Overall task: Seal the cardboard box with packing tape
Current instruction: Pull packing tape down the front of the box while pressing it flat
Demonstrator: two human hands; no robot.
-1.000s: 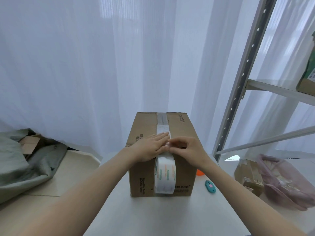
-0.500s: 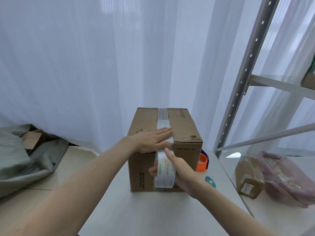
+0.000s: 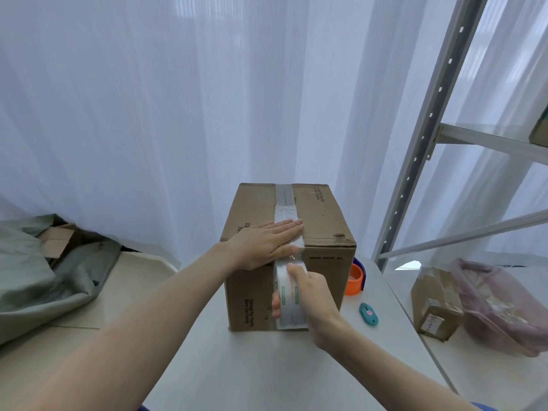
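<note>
Head view: left hand (image 3: 267,244) pressed flat on box (image 3: 320,221); right hand (image 3: 311,301) grips tape roll (image 3: 286,298), strip running away lengthwise.

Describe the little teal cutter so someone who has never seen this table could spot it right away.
Start at the big cardboard box on the white table. Right of it, nearer than the orange tape roll, lies the cutter: the only teal item, small and flat, with a pink button.

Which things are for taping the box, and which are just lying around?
For the job: cardboard box, tape roll, left hand, right hand.
Lying about: orange tape roll, teal cutter, small box, pink bag, grey cloth.
</note>
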